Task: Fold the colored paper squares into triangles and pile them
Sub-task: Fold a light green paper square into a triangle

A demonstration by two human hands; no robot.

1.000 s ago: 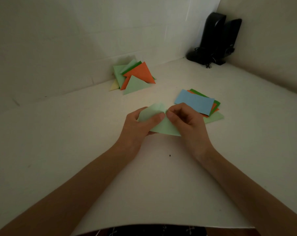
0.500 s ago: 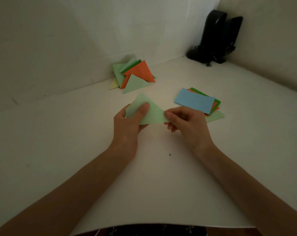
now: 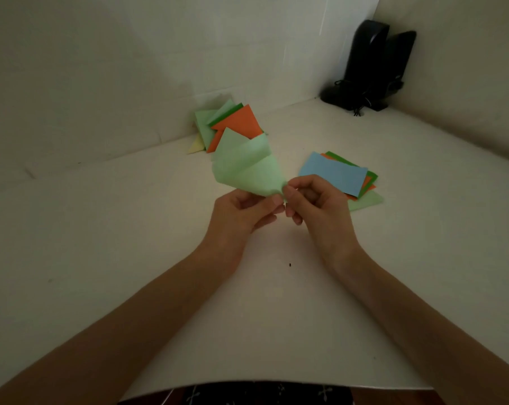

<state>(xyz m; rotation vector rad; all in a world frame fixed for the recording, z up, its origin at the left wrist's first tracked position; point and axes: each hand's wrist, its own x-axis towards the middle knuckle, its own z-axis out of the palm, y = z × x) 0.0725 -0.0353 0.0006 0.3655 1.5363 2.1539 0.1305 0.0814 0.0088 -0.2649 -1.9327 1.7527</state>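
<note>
Head view, surface: a white table (image 3: 101, 229) with a matte top, dimly lit, brightest just under the grip; a tiny dark speck (image 3: 290, 264) lies on it on the near side of the grip.
Head view, room: plain pale walls (image 3: 101, 68) close the table in behind and to the right of the grip; a pair of black speakers (image 3: 370, 62) with cables stands in the far right corner, well apart from the grip.
Grip: the left hand (image 3: 241, 213) and the right hand (image 3: 317, 203) meet, each pinching the same lower corner of a light green paper sheet (image 3: 247, 171) between thumb and forefinger, the other fingers curled in.
Held paper: it is lifted off the table and fans up and to the left from the pinch, with one flap bent over.
Folded pile: a pile of folded paper triangles (image 3: 235, 124) in orange, green and pale yellow lies beyond the grip against the back wall.
Unfolded stack: a stack of flat paper squares (image 3: 332, 173), blue on top, lies just right of the grip.
Hidden or unclear: the held sheet covers the pile's near edge; the right hand covers the stack's near left corner; how many sheets lie in either cannot be told; both forearms are cut off by the frame.
Edges and room: the table's near edge runs below the grip, above a strip of dark patterned cloth (image 3: 262, 394); bare tabletop spreads to the left of the grip.
</note>
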